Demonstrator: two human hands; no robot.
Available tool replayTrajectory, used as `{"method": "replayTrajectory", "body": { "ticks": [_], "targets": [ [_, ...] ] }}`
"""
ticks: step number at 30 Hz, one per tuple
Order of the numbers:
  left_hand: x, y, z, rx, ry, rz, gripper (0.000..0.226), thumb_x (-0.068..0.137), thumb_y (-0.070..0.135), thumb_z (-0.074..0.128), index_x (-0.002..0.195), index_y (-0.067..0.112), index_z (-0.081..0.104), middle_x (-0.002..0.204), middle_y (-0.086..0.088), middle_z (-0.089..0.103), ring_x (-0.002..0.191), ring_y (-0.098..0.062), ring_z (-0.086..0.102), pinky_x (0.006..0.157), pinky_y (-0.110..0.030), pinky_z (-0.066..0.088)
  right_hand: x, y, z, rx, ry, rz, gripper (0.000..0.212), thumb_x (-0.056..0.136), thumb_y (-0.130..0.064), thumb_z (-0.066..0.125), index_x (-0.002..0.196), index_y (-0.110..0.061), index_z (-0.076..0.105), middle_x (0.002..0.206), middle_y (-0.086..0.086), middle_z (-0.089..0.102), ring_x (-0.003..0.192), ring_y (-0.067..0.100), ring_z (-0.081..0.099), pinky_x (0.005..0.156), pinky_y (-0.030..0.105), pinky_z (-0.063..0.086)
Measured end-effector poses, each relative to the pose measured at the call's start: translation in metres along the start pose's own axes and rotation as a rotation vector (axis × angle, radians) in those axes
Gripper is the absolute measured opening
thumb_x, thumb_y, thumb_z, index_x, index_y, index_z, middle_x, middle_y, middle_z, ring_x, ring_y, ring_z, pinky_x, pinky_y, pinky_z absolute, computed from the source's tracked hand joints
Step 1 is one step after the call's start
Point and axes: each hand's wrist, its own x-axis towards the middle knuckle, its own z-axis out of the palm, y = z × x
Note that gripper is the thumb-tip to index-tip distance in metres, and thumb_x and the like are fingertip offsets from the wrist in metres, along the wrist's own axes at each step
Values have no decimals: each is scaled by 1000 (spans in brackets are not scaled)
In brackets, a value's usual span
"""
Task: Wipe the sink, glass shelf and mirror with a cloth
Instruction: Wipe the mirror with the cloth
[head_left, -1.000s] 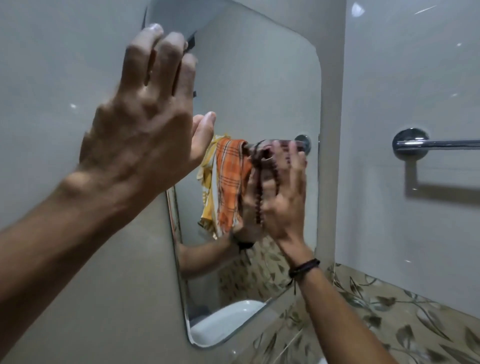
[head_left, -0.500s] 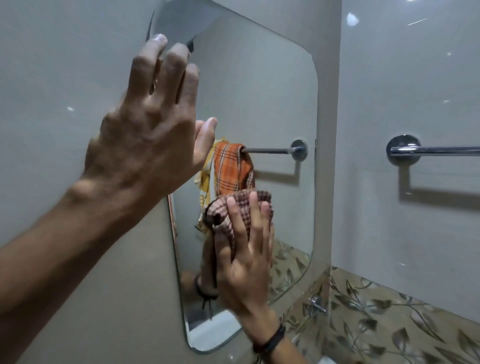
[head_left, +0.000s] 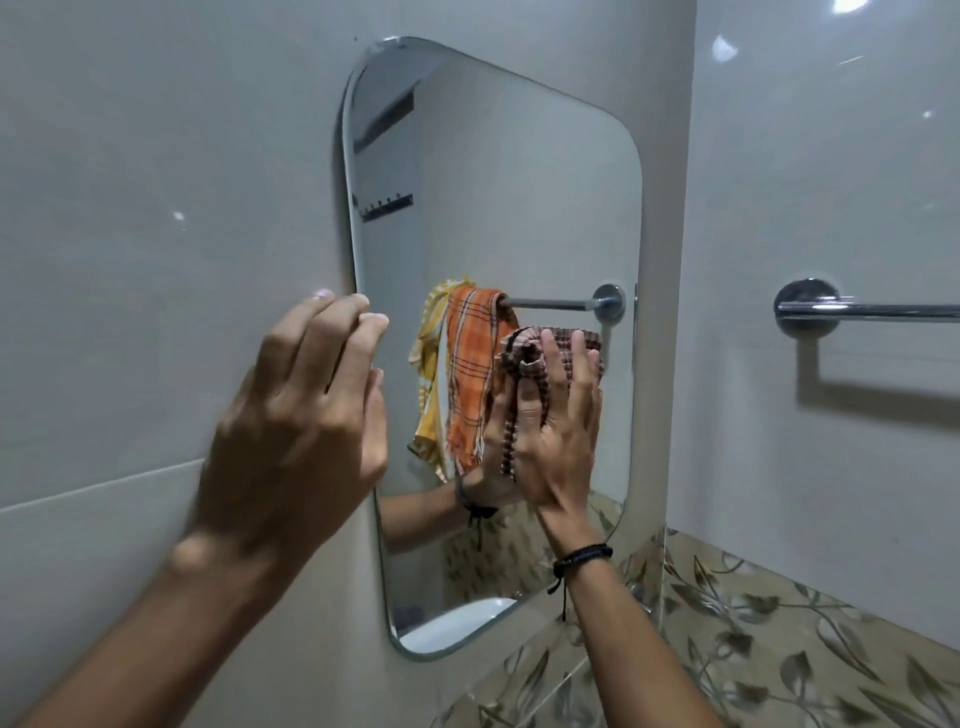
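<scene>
The cloth (head_left: 550, 353), a brown checked rag bunched into a wad, sits against the mirror (head_left: 493, 208) toward its 4 o'clock area, just under the reflected rail. The right hand (head_left: 556, 436) presses it flat to the glass with fingers spread wide over the wad, and 1 loose tail of fabric hangs down across the palm side. A dark cord band circles that wrist.

At about 9 o'clock from the cloth, the left hand (head_left: 306, 431) is open, fingers loosely together and holding nothing; its fingertips lie at the mirror's left edge, where glass meets wall tile (head_left: 156, 260). Whether they press on the edge or only hover there, I cannot tell.

Inside the mirror, an orange plaid towel and a yellow one show draped on a reflected rail. The real towel rail (head_left: 862, 310) is fixed to the side wall at 3 o'clock, well apart from both hands. A sliver of white sink appears reflected at the mirror's 6 o'clock corner.

The mirror pass looks to be in progress, with the upper half likely left to do. Risks from here: the dangling tail could drag and leave streaks, the flat-palm hold could let the wad slip downward, and bare left fingertips may print the edge just cleaned. Hard pushing near the rim might also shift the unframed glass.
</scene>
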Motion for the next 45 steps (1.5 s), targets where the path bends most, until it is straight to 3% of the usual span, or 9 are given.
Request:
{"method": "replayTrajectory", "body": {
  "ticks": [11, 15, 21, 27, 30, 35, 38, 41, 45],
  "targets": [
    [0, 3, 3, 37, 41, 28, 36, 100, 11, 50, 132, 0, 63, 135, -14, 63, 130, -36, 54, 110, -43, 46, -71, 72, -2, 95, 97, 437, 50, 100, -60, 21, 148, -63, 11, 167, -16, 5, 154, 6, 3, 123, 55, 16],
    [-1, 3, 4, 44, 50, 31, 36, 101, 10, 49, 132, -1, 62, 135, -16, 62, 131, -37, 53, 110, -44, 46, -137, -1, 9, 24, -3, 141, 55, 104, -46, 26, 157, -35, 24, 169, -3, 9, 155, 24, 6, 121, 59, 18],
    [-2, 1, 6, 20, 54, 30, 35, 101, 8, 48, 132, -4, 61, 133, -19, 62, 131, -39, 52, 114, -43, 42, -102, -34, 14, -26, -24, -209, 48, 107, -48, 30, 153, -36, 31, 165, 4, 23, 154, 29, 15, 124, 51, 10],
    [-2, 0, 5, 26, 45, 25, 36, 101, 7, 48, 132, -4, 61, 134, -18, 62, 130, -39, 52, 114, -41, 42, -27, 47, 2, 63, 49, 94, 54, 104, -52, 24, 155, -37, 26, 167, -3, 14, 155, 19, 7, 123, 56, 16],
    [-1, 1, 5, 33, 39, 27, 37, 101, 7, 46, 133, -4, 61, 134, -18, 62, 131, -39, 52, 115, -40, 41, -50, 86, 0, 115, 94, 313, 52, 101, -52, 28, 152, -44, 26, 166, -9, 15, 154, 13, 8, 123, 54, 17],
    [0, 2, 5, 28, 41, 26, 37, 101, 6, 45, 132, -5, 61, 133, -18, 62, 130, -39, 53, 115, -39, 40, -137, 79, 9, 133, 129, 402, 48, 104, -42, 32, 151, -51, 26, 167, -9, 16, 154, 11, 8, 122, 56, 18],
    [0, 2, 6, 27, 31, 27, 36, 101, 6, 45, 132, -5, 61, 134, -18, 62, 130, -39, 53, 114, -40, 41, -184, 33, 17, 107, 77, 346, 50, 105, -42, 31, 155, -39, 28, 168, -3, 13, 155, 22, 7, 121, 58, 17],
    [0, 2, 5, 25, 26, 27, 36, 101, 6, 45, 131, -5, 62, 134, -18, 62, 130, -39, 53, 113, -41, 42, -211, -21, 24, 21, -2, 85, 50, 106, -44, 30, 154, -31, 33, 165, 8, 23, 153, 35, 16, 120, 57, 20],
    [1, 1, 4, -16, 28, 27, 35, 100, 4, 48, 131, -5, 62, 133, -18, 63, 130, -38, 53, 114, -41, 42, -193, -47, 25, -68, -26, -58, 49, 107, -45, 33, 154, -34, 32, 164, 8, 25, 151, 36, 22, 121, 55, 17]
  ]
}}
